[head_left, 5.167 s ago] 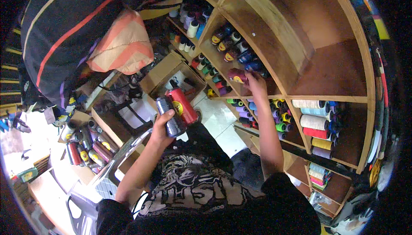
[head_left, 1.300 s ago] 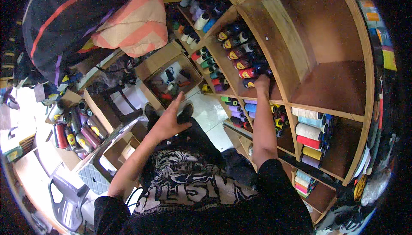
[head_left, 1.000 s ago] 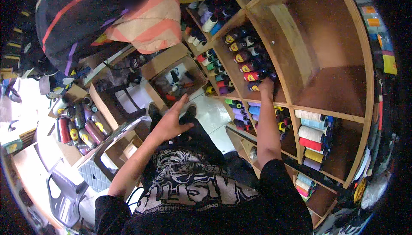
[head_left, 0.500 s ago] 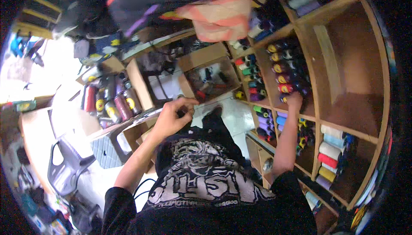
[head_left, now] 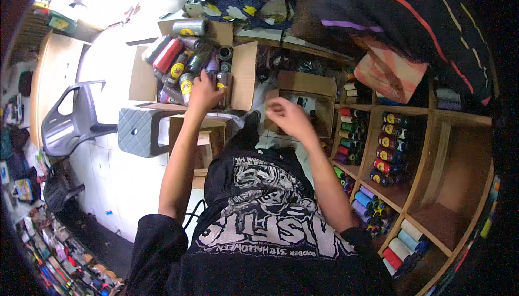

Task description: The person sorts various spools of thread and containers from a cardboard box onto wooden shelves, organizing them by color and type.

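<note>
My left hand (head_left: 204,94) reaches over a cardboard box (head_left: 246,77) packed with wrapped thread spools. Its thumb and fingers are apart, touching the spools at the near side around a dark thread spool (head_left: 212,79); the fingertips are partly hidden among them. A red thread spool (head_left: 166,53) and a grey thread spool (head_left: 189,27) lie farther back in the box. My right hand (head_left: 289,116) hovers in front of a second cardboard box (head_left: 307,84), its fingers curled in and slightly blurred. Nothing shows in it.
On the right stands a wooden shelf (head_left: 427,152) whose compartments hold rows of thread spools (head_left: 390,147). A grey stool (head_left: 141,131) and a dark plastic chair (head_left: 81,114) stand at left. Black cloth (head_left: 400,20) with coloured stripes hangs over the shelf at the upper right.
My right hand has left the spools in the shelf and moved left, toward the middle. My left hand has gone from the middle into the box of spools. The view has turned left.
</note>
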`<action>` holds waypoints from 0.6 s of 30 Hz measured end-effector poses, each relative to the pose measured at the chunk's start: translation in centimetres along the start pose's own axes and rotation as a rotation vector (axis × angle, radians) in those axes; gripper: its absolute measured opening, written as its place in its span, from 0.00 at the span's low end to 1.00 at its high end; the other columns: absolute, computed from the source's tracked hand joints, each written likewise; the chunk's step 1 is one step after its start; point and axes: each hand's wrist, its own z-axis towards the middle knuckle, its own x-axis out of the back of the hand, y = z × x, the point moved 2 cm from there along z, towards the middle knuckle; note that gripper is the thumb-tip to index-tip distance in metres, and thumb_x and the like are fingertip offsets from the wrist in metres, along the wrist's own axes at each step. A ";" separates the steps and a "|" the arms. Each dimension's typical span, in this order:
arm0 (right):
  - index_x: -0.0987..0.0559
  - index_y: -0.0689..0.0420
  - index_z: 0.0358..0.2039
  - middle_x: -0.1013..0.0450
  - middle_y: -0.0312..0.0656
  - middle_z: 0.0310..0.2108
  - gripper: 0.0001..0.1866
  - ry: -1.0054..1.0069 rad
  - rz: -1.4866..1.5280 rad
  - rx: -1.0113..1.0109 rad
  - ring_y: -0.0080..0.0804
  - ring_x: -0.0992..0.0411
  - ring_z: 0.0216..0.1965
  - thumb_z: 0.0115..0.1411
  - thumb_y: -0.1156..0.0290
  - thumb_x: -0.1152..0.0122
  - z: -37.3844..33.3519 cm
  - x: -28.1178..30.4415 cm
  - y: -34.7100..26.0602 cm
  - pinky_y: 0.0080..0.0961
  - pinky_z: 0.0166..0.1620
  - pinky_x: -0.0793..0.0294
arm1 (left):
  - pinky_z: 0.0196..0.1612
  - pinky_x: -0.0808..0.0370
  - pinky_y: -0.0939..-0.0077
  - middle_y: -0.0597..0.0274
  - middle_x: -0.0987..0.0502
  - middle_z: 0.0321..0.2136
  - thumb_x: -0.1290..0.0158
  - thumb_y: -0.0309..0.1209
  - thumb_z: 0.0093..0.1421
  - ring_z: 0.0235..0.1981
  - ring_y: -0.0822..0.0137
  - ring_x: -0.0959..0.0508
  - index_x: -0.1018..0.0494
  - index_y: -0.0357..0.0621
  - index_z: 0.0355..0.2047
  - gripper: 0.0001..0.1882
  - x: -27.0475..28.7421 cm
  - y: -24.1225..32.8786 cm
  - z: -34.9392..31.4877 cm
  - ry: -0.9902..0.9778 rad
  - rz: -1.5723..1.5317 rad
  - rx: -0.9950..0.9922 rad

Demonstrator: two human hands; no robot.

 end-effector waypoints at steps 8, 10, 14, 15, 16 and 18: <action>0.27 0.65 0.40 0.27 0.58 0.31 0.22 -0.083 -0.479 0.058 0.51 0.27 0.37 0.47 0.64 0.40 10.3 -9.4 -0.2 0.36 0.42 0.28 | 0.42 0.28 0.57 0.39 0.32 0.38 0.46 0.34 0.43 0.38 0.41 0.28 0.32 0.53 0.48 0.27 -0.6 0.1 3.2 -0.151 0.168 -0.059; 0.26 0.67 0.38 0.27 0.60 0.30 0.24 -0.098 -0.440 -0.058 0.53 0.28 0.37 0.45 0.62 0.39 10.8 -10.8 0.1 0.37 0.42 0.29 | 0.40 0.28 0.57 0.38 0.32 0.38 0.46 0.34 0.43 0.37 0.41 0.27 0.31 0.55 0.48 0.27 -0.2 -0.3 3.2 -0.252 0.143 -0.083; 0.29 0.69 0.39 0.28 0.60 0.35 0.31 -0.103 -0.330 -0.235 0.53 0.29 0.40 0.41 0.57 0.34 10.7 -12.1 0.1 0.39 0.44 0.29 | 0.39 0.26 0.58 0.36 0.32 0.38 0.47 0.35 0.44 0.35 0.43 0.25 0.33 0.61 0.52 0.30 -1.6 -1.1 3.9 -0.349 0.144 -0.090; 0.30 0.68 0.40 0.28 0.60 0.37 0.32 -0.066 -0.344 -0.247 0.52 0.29 0.42 0.41 0.57 0.33 10.6 -12.1 -0.1 0.39 0.44 0.30 | 0.40 0.26 0.57 0.35 0.32 0.37 0.47 0.35 0.44 0.35 0.41 0.26 0.34 0.62 0.53 0.31 -1.7 -1.1 4.2 -0.356 0.062 -0.063; 0.30 0.67 0.42 0.28 0.59 0.38 0.33 -0.028 -0.358 -0.259 0.51 0.29 0.43 0.40 0.57 0.33 10.3 -12.1 -0.4 0.38 0.45 0.30 | 0.40 0.27 0.58 0.34 0.32 0.37 0.46 0.36 0.44 0.36 0.41 0.26 0.34 0.60 0.52 0.31 -1.8 -1.0 4.2 -0.355 0.062 -0.083; 0.32 0.65 0.44 0.29 0.57 0.40 0.35 0.008 -0.296 -0.321 0.50 0.30 0.45 0.40 0.56 0.32 10.2 -12.6 0.1 0.38 0.46 0.31 | 0.41 0.27 0.58 0.34 0.31 0.35 0.45 0.38 0.45 0.37 0.41 0.27 0.34 0.57 0.52 0.30 -2.0 -0.5 4.3 -0.347 0.068 -0.127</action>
